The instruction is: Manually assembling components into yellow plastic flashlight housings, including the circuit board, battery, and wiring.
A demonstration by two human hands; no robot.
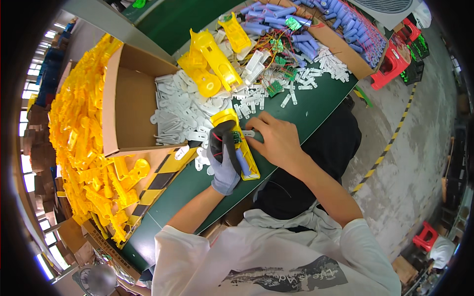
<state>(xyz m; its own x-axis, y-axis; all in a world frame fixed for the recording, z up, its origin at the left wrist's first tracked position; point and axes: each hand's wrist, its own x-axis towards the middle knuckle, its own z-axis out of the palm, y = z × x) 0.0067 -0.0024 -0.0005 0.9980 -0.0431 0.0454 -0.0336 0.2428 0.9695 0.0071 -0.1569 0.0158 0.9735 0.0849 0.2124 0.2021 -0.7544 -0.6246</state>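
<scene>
My left hand [225, 160], in a grey and black glove, grips a yellow plastic casing [253, 170] held above the green table. Inside the casing lie a blue-purple battery cell [242, 162] and a small green circuit board [237, 137]. A red wire shows by the gloved fingers. Bare, my right hand [277, 140] pinches a small whitish plastic piece [248, 133] between thumb and fingers, at the casing's right edge beside the board. Whether that piece touches the casing is hard to tell.
An open cardboard box [129, 98] spills white plastic strips [183, 106] onto the table [316, 108]. Yellow casings [216, 59] lie farther back, near loose battery cells [269, 17] and wired circuit boards [275, 88]. Yellow parts [81, 128] heap at left; a red stool [391, 64] stands right.
</scene>
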